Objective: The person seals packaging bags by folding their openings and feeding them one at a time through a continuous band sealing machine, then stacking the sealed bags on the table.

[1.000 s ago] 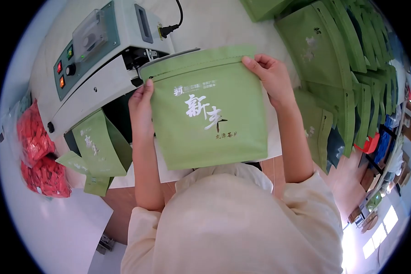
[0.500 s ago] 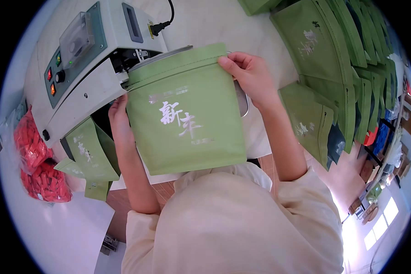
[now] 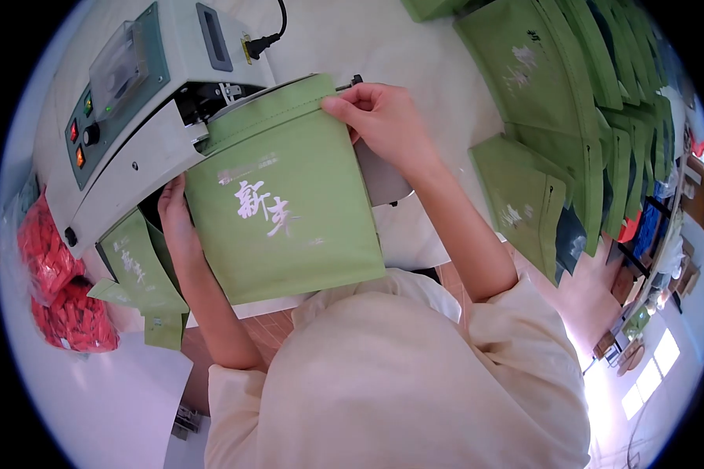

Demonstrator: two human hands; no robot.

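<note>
A green bag with silvery characters [image 3: 289, 211] hangs flat in front of me, its top left edge entering the slot of a white and teal machine [image 3: 125, 168]. My right hand [image 3: 379, 117] pinches the bag's upper right corner between thumb and fingers. At the bag's left edge, just under the machine's long arm, is my left hand [image 3: 177, 215]; its fingertips are partly hidden behind the bag and machine, so its grip is unclear. Orange and green switches glow on the machine's panel.
Several green bags [image 3: 544, 86] lie in overlapping rows at the right. More green bags [image 3: 137, 262] stand under the machine at the left, beside clear sacks of red packets [image 3: 70, 313]. A black power plug [image 3: 260, 47] sits in the machine's side. A metal plate [image 3: 383, 176] shows behind the bag.
Both hands and the bag have moved left, and the bag's top left corner has passed into the machine's slot. The view has shifted slightly. My left fingers have gone below the machine's arm.
</note>
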